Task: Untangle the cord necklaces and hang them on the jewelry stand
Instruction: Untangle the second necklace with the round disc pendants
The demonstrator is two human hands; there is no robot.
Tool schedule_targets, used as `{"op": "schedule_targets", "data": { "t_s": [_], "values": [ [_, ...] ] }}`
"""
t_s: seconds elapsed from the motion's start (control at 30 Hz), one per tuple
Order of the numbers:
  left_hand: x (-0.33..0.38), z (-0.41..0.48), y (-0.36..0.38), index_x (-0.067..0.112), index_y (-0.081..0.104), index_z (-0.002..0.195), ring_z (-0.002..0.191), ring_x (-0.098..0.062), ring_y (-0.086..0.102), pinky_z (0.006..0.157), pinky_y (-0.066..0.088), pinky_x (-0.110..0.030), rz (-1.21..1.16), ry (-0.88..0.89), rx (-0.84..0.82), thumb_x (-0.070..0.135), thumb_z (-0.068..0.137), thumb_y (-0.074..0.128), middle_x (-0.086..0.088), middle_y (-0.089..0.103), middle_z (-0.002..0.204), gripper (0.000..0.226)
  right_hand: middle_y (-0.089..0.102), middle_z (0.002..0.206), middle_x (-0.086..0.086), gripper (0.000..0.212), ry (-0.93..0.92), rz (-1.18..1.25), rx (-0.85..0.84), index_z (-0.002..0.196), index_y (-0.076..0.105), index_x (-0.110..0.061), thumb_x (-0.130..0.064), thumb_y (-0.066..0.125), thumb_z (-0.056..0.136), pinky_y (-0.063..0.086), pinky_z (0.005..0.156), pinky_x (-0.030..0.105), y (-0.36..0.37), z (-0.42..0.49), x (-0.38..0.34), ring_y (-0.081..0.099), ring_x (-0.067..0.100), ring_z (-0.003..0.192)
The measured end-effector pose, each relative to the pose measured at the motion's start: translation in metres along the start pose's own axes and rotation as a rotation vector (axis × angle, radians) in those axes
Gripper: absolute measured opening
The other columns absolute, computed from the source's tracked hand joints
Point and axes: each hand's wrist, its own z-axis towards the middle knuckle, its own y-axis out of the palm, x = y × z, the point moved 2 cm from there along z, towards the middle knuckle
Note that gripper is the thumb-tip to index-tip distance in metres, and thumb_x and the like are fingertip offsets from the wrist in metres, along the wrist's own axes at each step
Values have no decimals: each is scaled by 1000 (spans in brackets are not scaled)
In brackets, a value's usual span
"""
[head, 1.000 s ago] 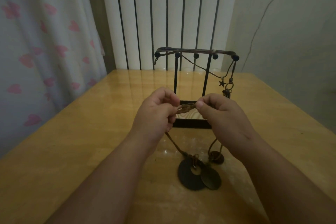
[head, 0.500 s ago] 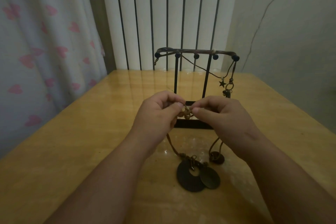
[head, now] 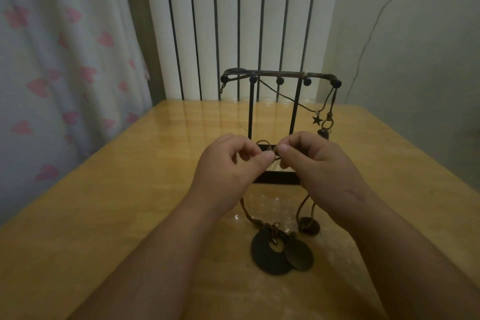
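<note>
My left hand (head: 228,166) and my right hand (head: 319,166) meet above the table and both pinch a knot of brown cord (head: 270,149) between thumb and fingertips. From the knot the cords hang down to two dark round disc pendants (head: 275,254) and a smaller dark pendant (head: 310,226) lying on the table. Behind my hands stands the black wire jewelry stand (head: 280,78). A cord necklace with a star charm (head: 317,120) hangs from its right end.
The yellow wooden table (head: 130,202) runs to a white ribbed radiator (head: 233,21) at the back. A curtain with pink hearts (head: 57,60) hangs on the left. A grey wall with a thin cable (head: 368,34) is on the right.
My fingertips have come closer together on the knot, and a small loop of cord now stands up above them. The pendants on the table have barely shifted.
</note>
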Motion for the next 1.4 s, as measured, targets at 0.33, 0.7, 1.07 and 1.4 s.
{"op": "schedule_targets", "data": {
  "t_s": [0.33,0.7,1.07,1.4],
  "values": [
    [-1,2,-1,28,74,85,78,-4,55,65,42,-9,80,38,73,18,86,69,13,62,82,11,66,74,-15,15,33,30,-31,89,67,-28,-28,54,97,41,52,10,3,2,3,56,-9,61],
    [2,0,4,38,62,80,76,1,51,62,38,-12,114,18,11,23,87,67,16,56,80,18,68,80,-2,13,31,-10,13,84,71,-27,-30,61,91,51,67,24,3,0,1,59,8,77],
    [2,-1,7,21,69,84,74,-2,50,61,34,-14,418,204,78,22,87,64,13,53,76,5,67,78,-6,14,15,-97,23,85,69,-31,-30,59,94,53,70,26,6,2,4,60,8,75],
    [3,-3,9,19,68,93,69,-3,58,58,50,-17,374,204,59,18,92,62,11,61,75,6,63,71,-8,12,-1,-211,125,78,63,-29,-29,58,88,51,62,21,10,1,-1,58,5,68]
  ]
}}
